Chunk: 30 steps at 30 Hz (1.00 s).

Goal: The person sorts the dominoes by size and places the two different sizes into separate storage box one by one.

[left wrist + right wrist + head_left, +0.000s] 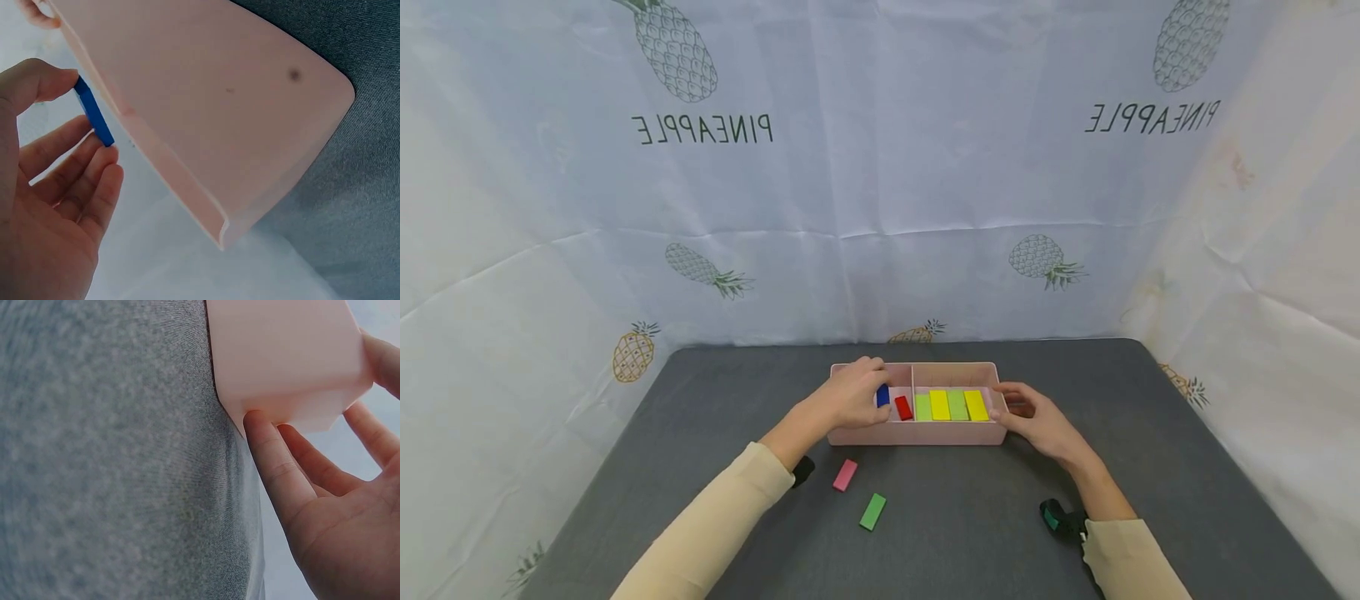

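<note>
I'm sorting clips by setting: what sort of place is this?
Probably a makeshift tabletop filming booth: pineapple-print cloth hangs behind and beside a dark table, where little stands besides a divided pink box and small coloured blocks.

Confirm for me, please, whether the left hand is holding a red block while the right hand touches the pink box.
Not quite: the block in the left hand is blue, as the left wrist view shows; the right hand does touch the pink box.
</note>
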Available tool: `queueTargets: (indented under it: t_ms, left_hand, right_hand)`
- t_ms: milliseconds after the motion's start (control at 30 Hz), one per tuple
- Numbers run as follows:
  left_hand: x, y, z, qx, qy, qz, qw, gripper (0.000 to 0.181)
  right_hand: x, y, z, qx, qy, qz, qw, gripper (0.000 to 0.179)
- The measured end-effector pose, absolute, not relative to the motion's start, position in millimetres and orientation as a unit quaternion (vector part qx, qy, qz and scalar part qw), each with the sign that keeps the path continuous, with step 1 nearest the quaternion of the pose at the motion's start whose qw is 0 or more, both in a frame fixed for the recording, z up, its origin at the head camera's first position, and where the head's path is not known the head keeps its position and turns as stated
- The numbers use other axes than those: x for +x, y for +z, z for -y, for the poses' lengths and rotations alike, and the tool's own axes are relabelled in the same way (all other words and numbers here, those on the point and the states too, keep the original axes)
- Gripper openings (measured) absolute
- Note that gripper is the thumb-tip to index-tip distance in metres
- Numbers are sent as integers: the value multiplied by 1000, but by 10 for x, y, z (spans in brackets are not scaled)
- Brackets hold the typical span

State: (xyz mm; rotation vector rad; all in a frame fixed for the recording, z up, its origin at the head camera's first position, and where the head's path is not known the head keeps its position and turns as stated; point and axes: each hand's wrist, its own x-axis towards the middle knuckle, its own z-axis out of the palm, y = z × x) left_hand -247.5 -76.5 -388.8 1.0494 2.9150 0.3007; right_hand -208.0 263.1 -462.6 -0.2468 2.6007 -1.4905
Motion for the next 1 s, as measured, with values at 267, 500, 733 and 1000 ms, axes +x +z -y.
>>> queueTargets:
  t_ms: [267, 500, 733, 1000]
  left_hand:
    - [-2625, -4019, 706, 331, 95, -938, 41, 35]
    - [-2697, -4091, 657, 317, 76, -943, 71, 34]
    - [-2763, -4169, 598, 304, 61, -945, 109, 37]
    - [-2847, -4268, 513, 286, 37, -949, 130, 33]
  right_hand:
    - [-2085, -4653, -2649, -77, -492, -865, 63, 64]
    - [-2085, -4660, -2641, -80, -501, -859, 66, 63]
    - [-2082, -4656, -2634, -69, -495, -864, 67, 64]
    - [-2093, -4658, -2638, -67, -493, -865, 64, 64]
